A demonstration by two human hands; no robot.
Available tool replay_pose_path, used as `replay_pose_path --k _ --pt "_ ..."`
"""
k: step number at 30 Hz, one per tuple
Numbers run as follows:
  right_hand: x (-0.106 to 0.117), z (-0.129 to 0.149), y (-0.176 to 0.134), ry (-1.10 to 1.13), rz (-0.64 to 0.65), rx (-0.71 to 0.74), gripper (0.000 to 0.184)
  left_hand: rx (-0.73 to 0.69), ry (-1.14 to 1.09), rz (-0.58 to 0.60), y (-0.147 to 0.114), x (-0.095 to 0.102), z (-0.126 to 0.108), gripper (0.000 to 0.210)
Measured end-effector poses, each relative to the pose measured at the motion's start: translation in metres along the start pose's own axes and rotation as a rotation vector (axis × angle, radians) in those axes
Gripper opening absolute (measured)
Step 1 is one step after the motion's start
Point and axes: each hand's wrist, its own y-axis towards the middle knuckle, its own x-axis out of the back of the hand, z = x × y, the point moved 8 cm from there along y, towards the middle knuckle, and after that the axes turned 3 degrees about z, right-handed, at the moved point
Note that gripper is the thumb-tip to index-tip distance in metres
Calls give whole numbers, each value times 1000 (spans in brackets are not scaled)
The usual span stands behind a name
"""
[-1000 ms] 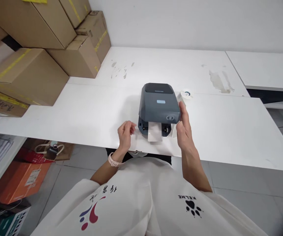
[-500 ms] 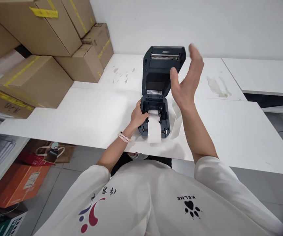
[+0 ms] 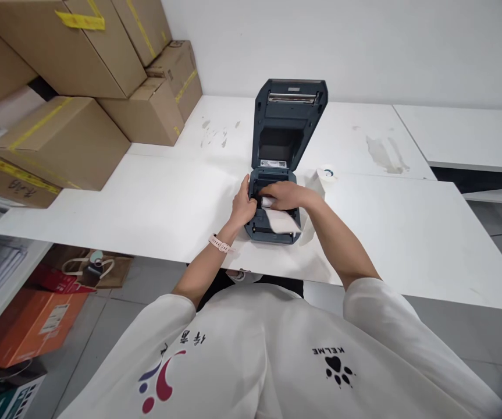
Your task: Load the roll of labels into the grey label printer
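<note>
White wall (image 3: 342, 52) and white table (image 3: 408, 233) are set behind and beneath the work, with cartons (image 3: 59, 145) stacked toward ten o'clock; directions are taken from the printer (image 3: 272, 237), twelve being farthest from the person. By the table's front edge the printer is placed, its lid (image 3: 285, 119) raised at twelve, and inside its bay the roll (image 3: 268, 202) is found. At nine, the printer's side is straddled by the left hand (image 3: 243, 206), fingers outside and thumb over the rim, parted by little more than the wall. From three, the bay is entered by the right hand (image 3: 288, 195), its fingers bent closely round the roll, their tips hidden. For good handling, the printer should be steadied with the left hand, the roll kept level and gripped lightly, and the strip (image 3: 281, 222) spared any crease at the front edge. Dark blue-grey is shown by the printer, with bevelled corners and a shiny bar (image 3: 292, 98) inside the lid; the roll is white and mostly covered, the strip pale and slanted toward five. At two, a second roll (image 3: 328, 173) is seen near the printer.
</note>
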Motion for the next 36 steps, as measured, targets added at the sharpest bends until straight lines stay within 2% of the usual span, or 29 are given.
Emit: replay_pose_path --k 2,4,6,8,11,13,15,17,19,22,24,26,28,30,32,36 --pt "18 0 -35 237 -100 182 49 -6 -46 6 0 -1 2 92" --pt "34 -9 -88 465 -254 349 42 1 -76 17 -1 -2 3 91" --pt "36 -31 -142 638 -416 403 31 14 -78 21 -3 -2 3 90" --pt "19 -62 -182 739 -512 303 25 17 -74 23 -4 -2 1 90" --pt "-29 -117 -203 769 -542 -91 23 16 -87 18 -4 -2 0 88" --pt "-60 -148 -200 795 -569 -328 30 21 -93 11 -4 -2 1 88" --pt "-83 -170 -188 885 -613 -427 41 19 -100 4 -2 -3 4 88" --pt "-97 -182 -172 983 -601 -412 49 6 -107 0 -1 -4 6 88" --pt "-99 -189 -161 1046 -568 -338 54 -1 -105 1 0 -4 9 88" --pt "-79 -207 -160 1102 -688 -252 65 3 -76 0 1 -4 11 89" --pt "-62 -222 -155 1111 -773 -255 75 7 -52 -2 1 -3 11 91" --pt "-49 -231 -137 1084 -749 -280 87 14 -38 -3 0 -3 9 93" --pt "-44 -235 -110 1059 -663 -319 95 28 -39 1 -1 -3 7 94" --pt "-44 -235 -87 1054 -590 -382 91 44 -43 3 -3 -2 6 94" --pt "-42 -229 -76 1078 -582 -399 77 57 -46 6 -4 -2 3 94" --pt "-10 -191 -82 1128 -669 -204 53 57 -55 7 -6 -2 -1 93"
